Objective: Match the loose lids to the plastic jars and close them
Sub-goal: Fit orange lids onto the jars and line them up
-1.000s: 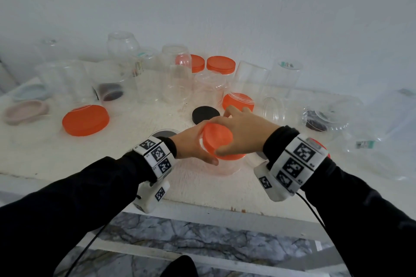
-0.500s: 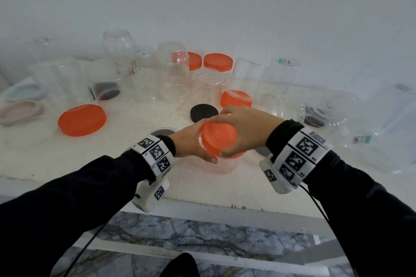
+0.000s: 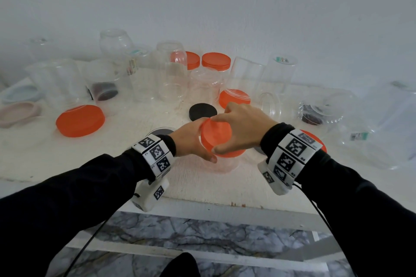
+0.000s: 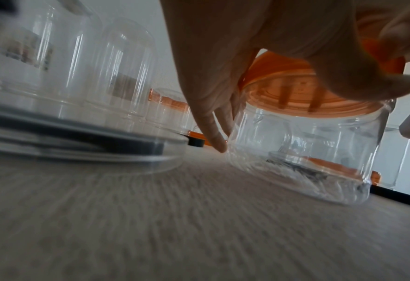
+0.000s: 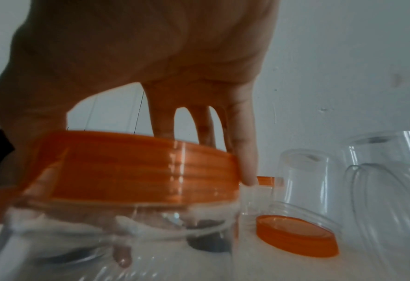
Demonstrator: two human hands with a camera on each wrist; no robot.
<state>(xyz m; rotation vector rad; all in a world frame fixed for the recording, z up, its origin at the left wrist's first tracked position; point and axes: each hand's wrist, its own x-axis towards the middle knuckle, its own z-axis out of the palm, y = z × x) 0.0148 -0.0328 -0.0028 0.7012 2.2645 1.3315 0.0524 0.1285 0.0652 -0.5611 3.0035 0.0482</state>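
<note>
Little has shifted since a moment ago: orange lid (image 3: 217,139) still sits on the clear jar (image 4: 302,152) near the table's (image 3: 117,148) front edge, right hand (image 3: 242,128) curled around it, left hand (image 3: 191,140) gripping the jar's side.

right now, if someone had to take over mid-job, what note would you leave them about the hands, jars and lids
Left hand: grips the side of the short clear jar standing near the table's front edge.
Right hand: grips the orange lid sitting on that jar's mouth; whether it is fully tight cannot be told.
Done: two orange-capped jars stand at the back.
Left: many open jars; loose lids include a big orange lid on the left and a black lid behind the hands.
</note>
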